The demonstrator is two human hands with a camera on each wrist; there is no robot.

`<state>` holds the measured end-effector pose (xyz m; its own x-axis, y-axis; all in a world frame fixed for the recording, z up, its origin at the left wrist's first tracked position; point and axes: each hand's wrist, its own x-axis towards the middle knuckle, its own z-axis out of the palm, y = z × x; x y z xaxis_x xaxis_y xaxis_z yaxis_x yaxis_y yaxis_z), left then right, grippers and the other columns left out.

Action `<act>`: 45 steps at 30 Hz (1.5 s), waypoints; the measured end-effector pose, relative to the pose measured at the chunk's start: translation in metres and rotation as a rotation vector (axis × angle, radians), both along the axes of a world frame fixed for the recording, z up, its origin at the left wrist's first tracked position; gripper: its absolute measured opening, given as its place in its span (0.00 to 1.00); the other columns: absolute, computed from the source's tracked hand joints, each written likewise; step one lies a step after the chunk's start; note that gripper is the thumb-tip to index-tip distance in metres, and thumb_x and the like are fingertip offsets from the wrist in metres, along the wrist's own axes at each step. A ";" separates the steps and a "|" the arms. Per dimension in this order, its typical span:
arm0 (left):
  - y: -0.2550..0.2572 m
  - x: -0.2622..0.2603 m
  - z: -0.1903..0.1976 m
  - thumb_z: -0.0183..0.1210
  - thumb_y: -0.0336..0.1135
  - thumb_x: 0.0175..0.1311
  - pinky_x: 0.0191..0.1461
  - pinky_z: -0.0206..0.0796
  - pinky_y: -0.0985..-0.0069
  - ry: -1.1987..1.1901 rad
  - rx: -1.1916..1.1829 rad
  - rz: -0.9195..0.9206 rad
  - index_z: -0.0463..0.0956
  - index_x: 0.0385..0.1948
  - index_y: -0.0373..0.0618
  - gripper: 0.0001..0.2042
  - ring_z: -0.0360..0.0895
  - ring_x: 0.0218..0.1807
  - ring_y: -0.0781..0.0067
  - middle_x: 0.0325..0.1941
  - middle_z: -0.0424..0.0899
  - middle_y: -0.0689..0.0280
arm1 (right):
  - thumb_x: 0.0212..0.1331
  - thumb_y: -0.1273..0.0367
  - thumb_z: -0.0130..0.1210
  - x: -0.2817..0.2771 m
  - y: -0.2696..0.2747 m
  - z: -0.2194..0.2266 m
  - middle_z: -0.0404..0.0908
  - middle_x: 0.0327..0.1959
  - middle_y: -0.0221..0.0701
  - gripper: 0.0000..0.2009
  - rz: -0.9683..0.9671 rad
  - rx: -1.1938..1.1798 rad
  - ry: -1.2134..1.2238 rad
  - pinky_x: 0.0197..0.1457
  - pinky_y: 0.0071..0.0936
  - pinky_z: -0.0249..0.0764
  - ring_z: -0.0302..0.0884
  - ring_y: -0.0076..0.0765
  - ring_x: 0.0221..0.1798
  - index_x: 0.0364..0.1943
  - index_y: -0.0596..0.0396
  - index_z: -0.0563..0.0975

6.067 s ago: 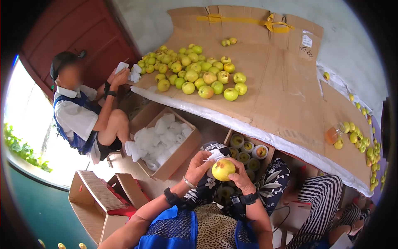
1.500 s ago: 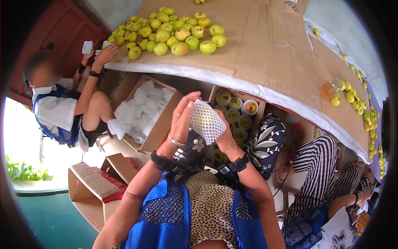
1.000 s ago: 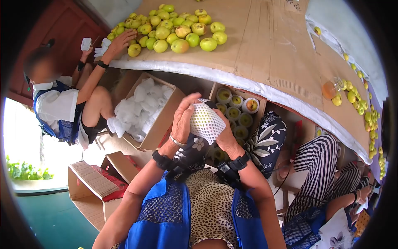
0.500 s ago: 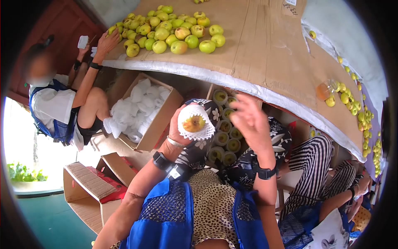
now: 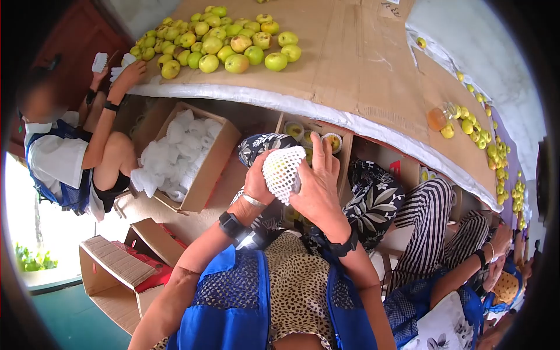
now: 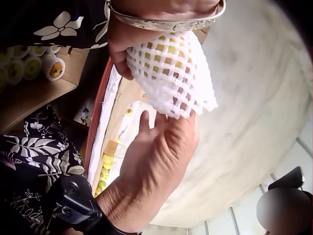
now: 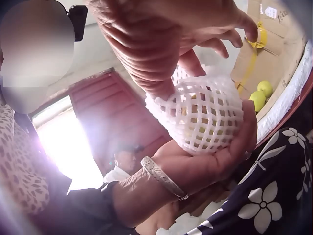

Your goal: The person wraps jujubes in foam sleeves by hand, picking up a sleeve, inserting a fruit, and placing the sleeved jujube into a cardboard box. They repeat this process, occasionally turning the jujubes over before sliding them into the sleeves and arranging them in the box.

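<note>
A yellow-green apple (image 7: pixel 215 128) sits inside a white foam net (image 5: pixel 283 170), its skin showing through the mesh. My left hand (image 5: pixel 255 182) cups the wrapped apple from below and the side, fingers curled round it, as the right wrist view shows. At the net's loose end, my right hand (image 5: pixel 319 197) touches the mesh with its thumb, while its other fingers stretch up and away, spread apart. In the left wrist view the net's frilled end hangs past the apple, right against the base of the right hand (image 6: pixel 159 159).
Loose apples (image 5: pixel 236 44) are heaped on the cardboard-covered table (image 5: pixel 350 76). Below its edge stand a carton of foam nets (image 5: pixel 181 146) and a carton (image 5: pixel 345 160) of netted apples. Another person (image 5: pixel 64 146) sits at left; striped trousers (image 5: pixel 429 216) show at right. An opened box (image 5: pixel 114 271) lies lower left.
The apple was bare earlier, then sleeved in the net. Half a second ago my right hand was apart from it; now it is back at the net, which has turned over.
</note>
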<state>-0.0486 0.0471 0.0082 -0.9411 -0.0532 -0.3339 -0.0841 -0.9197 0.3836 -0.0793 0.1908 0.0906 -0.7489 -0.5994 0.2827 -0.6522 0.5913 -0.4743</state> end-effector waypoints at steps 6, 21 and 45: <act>0.006 -0.002 0.005 0.43 0.41 0.65 0.48 0.69 0.72 -0.112 -0.123 0.040 0.71 0.43 0.38 0.16 0.77 0.42 0.68 0.41 0.79 0.59 | 0.26 0.66 0.64 -0.008 -0.001 -0.024 0.46 0.65 0.49 0.22 0.005 -0.002 0.040 0.60 0.56 0.46 0.41 0.61 0.67 0.31 0.68 0.78; -0.001 -0.004 -0.021 0.36 0.39 0.65 0.58 0.63 0.64 -0.024 -0.047 -0.015 0.68 0.50 0.40 0.18 0.73 0.51 0.60 0.48 0.76 0.56 | 0.36 0.63 0.63 -0.014 0.007 0.013 0.58 0.61 0.46 0.24 0.068 0.105 -0.081 0.60 0.53 0.54 0.57 0.56 0.61 0.42 0.59 0.75; 0.013 0.002 -0.002 0.57 0.33 0.55 0.39 0.70 0.78 -0.091 -0.502 0.025 0.74 0.33 0.40 0.08 0.76 0.33 0.78 0.32 0.79 0.65 | 0.39 0.69 0.65 0.002 0.013 -0.053 0.70 0.52 0.45 0.27 0.031 -0.708 -0.372 0.57 0.34 0.65 0.69 0.46 0.55 0.47 0.60 0.69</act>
<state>-0.0466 0.0600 0.0061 -0.9060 -0.2499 -0.3416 -0.1180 -0.6260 0.7709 -0.0771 0.2039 0.0374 -0.8550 -0.3928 0.3386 -0.3884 0.0525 -0.9200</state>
